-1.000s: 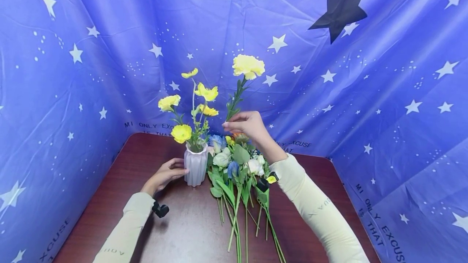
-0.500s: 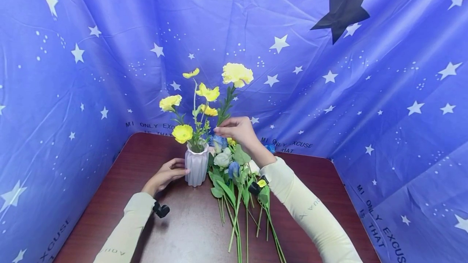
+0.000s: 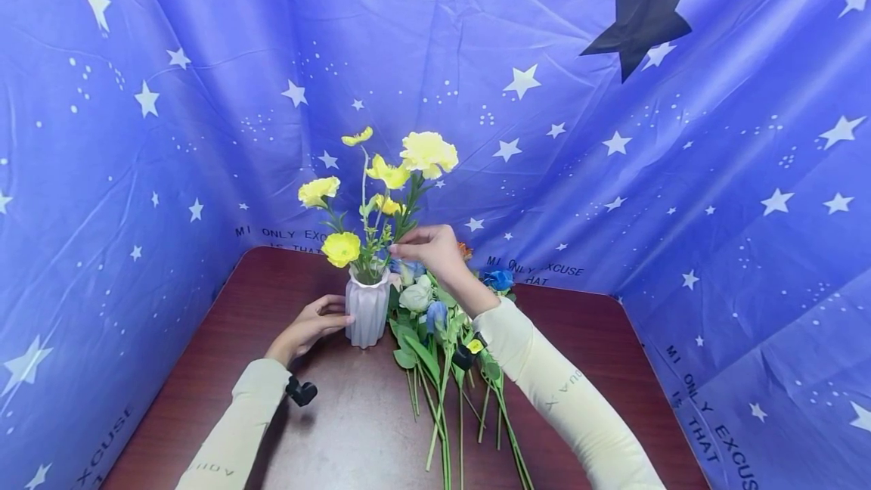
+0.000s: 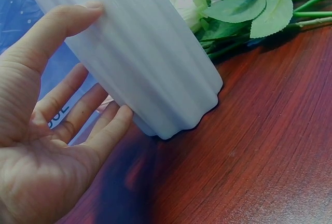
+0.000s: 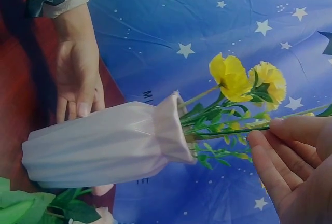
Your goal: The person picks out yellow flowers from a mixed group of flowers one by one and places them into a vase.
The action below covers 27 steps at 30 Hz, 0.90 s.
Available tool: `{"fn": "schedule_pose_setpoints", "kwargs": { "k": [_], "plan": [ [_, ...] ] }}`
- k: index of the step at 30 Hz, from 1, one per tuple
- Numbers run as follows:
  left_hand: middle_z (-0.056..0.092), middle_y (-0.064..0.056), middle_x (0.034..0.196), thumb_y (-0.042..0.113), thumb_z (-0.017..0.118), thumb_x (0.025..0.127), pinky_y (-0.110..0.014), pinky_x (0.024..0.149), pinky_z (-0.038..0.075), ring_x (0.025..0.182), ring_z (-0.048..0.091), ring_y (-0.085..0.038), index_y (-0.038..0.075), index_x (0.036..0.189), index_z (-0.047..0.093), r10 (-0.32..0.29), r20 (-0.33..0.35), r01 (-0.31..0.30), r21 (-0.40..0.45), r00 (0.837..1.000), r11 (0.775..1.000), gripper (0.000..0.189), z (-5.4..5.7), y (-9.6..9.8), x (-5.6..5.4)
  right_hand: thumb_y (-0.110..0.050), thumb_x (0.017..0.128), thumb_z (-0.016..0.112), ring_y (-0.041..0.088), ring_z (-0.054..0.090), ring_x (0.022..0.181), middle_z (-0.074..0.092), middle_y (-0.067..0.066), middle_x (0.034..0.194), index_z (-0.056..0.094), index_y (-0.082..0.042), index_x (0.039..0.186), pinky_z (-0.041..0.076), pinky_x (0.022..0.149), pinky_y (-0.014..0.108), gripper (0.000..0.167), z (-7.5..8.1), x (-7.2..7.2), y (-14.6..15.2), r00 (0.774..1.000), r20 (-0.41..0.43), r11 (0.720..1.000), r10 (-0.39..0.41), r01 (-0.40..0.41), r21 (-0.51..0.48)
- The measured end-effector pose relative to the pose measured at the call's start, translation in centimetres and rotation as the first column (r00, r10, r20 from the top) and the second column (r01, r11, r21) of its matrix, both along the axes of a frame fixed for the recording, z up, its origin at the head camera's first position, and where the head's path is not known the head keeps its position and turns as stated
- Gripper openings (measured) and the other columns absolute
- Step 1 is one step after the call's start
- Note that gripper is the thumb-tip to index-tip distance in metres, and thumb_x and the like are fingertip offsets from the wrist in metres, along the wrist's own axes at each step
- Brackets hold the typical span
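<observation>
My left hand (image 3: pixel 308 331) holds the pale, fluted vase (image 3: pixel 367 314) low on its left side. In the left wrist view the thumb lies against the vase wall, and the other fingers reach along and behind it. Several yellow flowers (image 3: pixel 340 249) stand in the vase. My right hand (image 3: pixel 438 254) pinches the stem of a yellow carnation (image 3: pixel 429 154) between thumb and fingertips, above and right of the vase. In the right wrist view the thin green stem (image 5: pixel 236 130) runs from those fingertips into the vase mouth (image 5: pixel 176 130).
Right of the vase lies a pile of loose flowers, with a white bloom (image 3: pixel 416 295), a blue bloom (image 3: pixel 500 280) and long green stems (image 3: pixel 445 429) pointing toward me. The dark red-brown table (image 3: pixel 327 414) is enclosed by a blue star-printed cloth (image 3: pixel 544 195).
My right hand has moved left and down with the carnation, bringing it over the vase and beside the other yellow flowers. The left hand has stayed on the vase.
</observation>
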<state>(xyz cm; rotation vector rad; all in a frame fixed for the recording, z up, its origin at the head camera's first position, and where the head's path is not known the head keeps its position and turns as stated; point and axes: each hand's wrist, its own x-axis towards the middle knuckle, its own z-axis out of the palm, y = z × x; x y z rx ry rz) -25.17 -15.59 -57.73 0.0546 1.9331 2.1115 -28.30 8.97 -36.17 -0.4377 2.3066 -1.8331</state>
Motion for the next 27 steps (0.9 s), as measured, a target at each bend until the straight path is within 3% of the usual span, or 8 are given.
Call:
{"fn": "schedule_pose_setpoints", "kwargs": {
  "k": [6, 13, 18, 27],
  "plan": [
    [0.046, -0.029, 0.144, 0.008, 0.072, 0.092, -0.029, 0.099, 0.055, 0.112, 0.062, -0.015, -0.008, 0.146, 0.038, 0.001, 0.000, -0.001, 0.013, 1.000, 1.000, 0.066, 0.0, 0.1, 0.0, -0.002, 0.086, 0.078, 0.029, 0.077, 0.083, 0.077, 0.021, 0.092, 0.074, 0.010, 0.099, 0.063, 0.081, 0.039, 0.018, -0.5, 0.1, -0.4, 1.000, 0.004, 1.000, 0.003, -0.003, 0.023],
    [0.047, -0.029, 0.142, 0.007, 0.072, 0.092, -0.028, 0.096, 0.055, 0.111, 0.062, -0.014, -0.008, 0.145, 0.038, 0.003, 0.004, -0.003, 0.018, 1.000, 1.000, 0.065, -0.1, 0.1, -0.1, -0.001, 0.086, 0.078, 0.027, 0.077, 0.081, 0.077, 0.021, 0.093, 0.074, 0.010, 0.098, 0.064, 0.079, 0.037, 0.017, -1.0, 0.2, -0.7, 1.000, 0.018, 0.998, 0.003, -0.004, 0.066],
    [0.048, -0.028, 0.141, 0.008, 0.073, 0.091, -0.029, 0.097, 0.056, 0.112, 0.062, -0.016, -0.009, 0.144, 0.039, 0.005, 0.006, -0.005, 0.020, 1.000, 1.000, 0.065, -0.2, 0.2, -0.1, 0.001, 0.086, 0.077, 0.037, 0.076, 0.089, 0.076, 0.022, 0.093, 0.073, 0.010, 0.099, 0.063, 0.080, 0.037, 0.017, -1.5, 0.2, -0.7, 0.999, 0.051, 0.997, -0.003, -0.001, 0.075],
    [0.047, -0.028, 0.144, 0.009, 0.072, 0.092, -0.039, 0.104, 0.053, 0.115, 0.061, -0.018, -0.007, 0.146, 0.039, 0.006, 0.011, -0.006, -0.009, 1.000, 1.000, 0.065, 0.2, 0.2, 0.1, 0.001, 0.084, 0.078, 0.012, 0.071, 0.065, 0.076, 0.022, 0.087, 0.074, 0.011, 0.096, 0.063, 0.070, 0.033, 0.016, -2.2, 0.3, -1.2, 1.000, 0.009, 0.992, -0.028, 0.027, 0.123]
  ]
}}
